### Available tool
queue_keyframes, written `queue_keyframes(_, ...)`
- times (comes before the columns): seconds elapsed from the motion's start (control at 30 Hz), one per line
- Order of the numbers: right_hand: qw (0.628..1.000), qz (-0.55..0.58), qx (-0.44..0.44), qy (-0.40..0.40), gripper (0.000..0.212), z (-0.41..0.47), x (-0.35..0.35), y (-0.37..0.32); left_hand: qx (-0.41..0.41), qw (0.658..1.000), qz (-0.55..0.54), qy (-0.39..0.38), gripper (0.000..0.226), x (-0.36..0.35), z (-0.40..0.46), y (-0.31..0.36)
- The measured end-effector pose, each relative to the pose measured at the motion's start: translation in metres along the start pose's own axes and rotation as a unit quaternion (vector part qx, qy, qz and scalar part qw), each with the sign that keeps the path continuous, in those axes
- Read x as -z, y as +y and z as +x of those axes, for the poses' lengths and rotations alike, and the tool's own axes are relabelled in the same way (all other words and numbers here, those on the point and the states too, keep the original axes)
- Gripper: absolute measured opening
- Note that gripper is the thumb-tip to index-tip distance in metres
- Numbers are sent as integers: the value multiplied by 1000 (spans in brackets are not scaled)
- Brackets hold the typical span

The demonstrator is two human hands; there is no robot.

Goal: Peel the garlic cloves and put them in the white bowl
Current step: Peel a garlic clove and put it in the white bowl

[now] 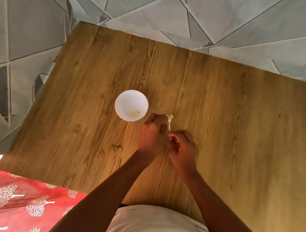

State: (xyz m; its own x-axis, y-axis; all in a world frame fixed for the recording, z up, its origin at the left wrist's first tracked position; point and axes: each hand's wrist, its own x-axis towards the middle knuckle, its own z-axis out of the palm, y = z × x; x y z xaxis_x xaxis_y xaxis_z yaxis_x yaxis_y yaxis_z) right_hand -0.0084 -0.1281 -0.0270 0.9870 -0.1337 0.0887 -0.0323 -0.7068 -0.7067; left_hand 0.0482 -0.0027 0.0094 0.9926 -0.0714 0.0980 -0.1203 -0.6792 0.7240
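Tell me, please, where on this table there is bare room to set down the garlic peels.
The table is bare right of the right hand to its far edge, and behind the white bowl. It is crowded only between bowl and left hand, where garlic skin lies.

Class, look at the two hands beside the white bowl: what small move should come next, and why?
Probably pull the remaining skin off. The left hand holds a garlic piece with papery skin sticking out, and the right hand is curled close beside it. The white bowl already holds pale peeled pieces, so the clove likely follows.
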Motion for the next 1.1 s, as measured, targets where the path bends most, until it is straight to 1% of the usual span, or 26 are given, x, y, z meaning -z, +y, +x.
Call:
queue_keyframes(0.1, 999, 32, -35, 22, 21, 14, 6, 7, 49, 999, 2, -18, 15, -18, 10, -2)
queue_keyframes(0.17, 997, 48, -51, 27, 25, 22, 9, 9, 65, 997, -5, -30, 19, -26, 16, -4)
queue_keyframes(0.27, 991, 106, -79, 30, 27, 34, 13, 5, 76, 996, -15, -37, 21, -31, 21, -5)
queue_keyframes(0.4, 975, 176, -131, 23, 26, 49, 14, 2, 118, 988, -93, -29, 16, -26, 21, -5)
queue_keyframes(0.5, 970, 194, -143, 16, 27, 60, 10, 3, 147, 976, -148, -54, 17, -20, 24, -8)
queue_keyframes(0.6, 962, 220, -164, 11, 26, 66, 6, 4, 156, 972, -165, -63, 17, -18, 26, -11)
queue_keyframes(0.7, 951, 251, -181, 17, 26, 67, 5, 6, 158, 969, -179, -65, 22, -20, 25, -11)
queue_keyframes(0.8, 939, 284, -194, 5, 27, 68, 7, 7, 161, 966, -191, -67, 25, -21, 24, -12)
queue_keyframes(0.93, 926, 319, -199, -12, 26, 70, 11, 10, 159, 967, -190, -63, 24, -21, 25, -14)
queue_keyframes(1.1, 920, 335, -203, -10, 22, 71, 12, 9, 151, 967, -192, -66, 24, -22, 26, -18)
